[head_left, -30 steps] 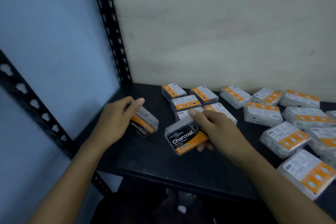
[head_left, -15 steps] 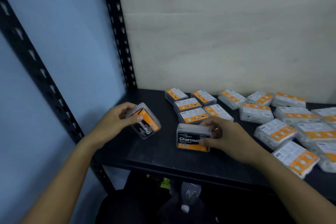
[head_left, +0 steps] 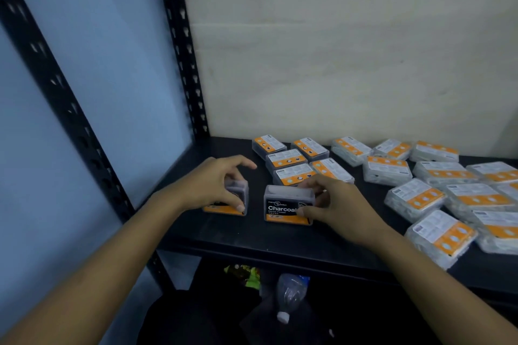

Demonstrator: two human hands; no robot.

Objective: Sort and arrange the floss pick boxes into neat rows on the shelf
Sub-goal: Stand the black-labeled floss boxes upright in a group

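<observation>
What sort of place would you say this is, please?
Likely a stockroom or storage corner: a black slotted-steel shelf with upright posts, a bare wall, and many small floss pick boxes lying loose.

Head view, down onto shelf (head_left: pixel 224 235)

Near the shelf's (head_left: pixel 224 235) front left, the left floss pick box (head_left: pixel 239 194) stands beside the Charcoal box (head_left: pixel 281 206) (a gap between them). Flat boxes (head_left: pixel 291 173) lie just behind, other boxes (head_left: pixel 414 199) spread rightward, and a water bottle (head_left: pixel 290 293) sits below.

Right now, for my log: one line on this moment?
left hand grips box | right hand grips Charcoal box | both upright on shelf
</observation>
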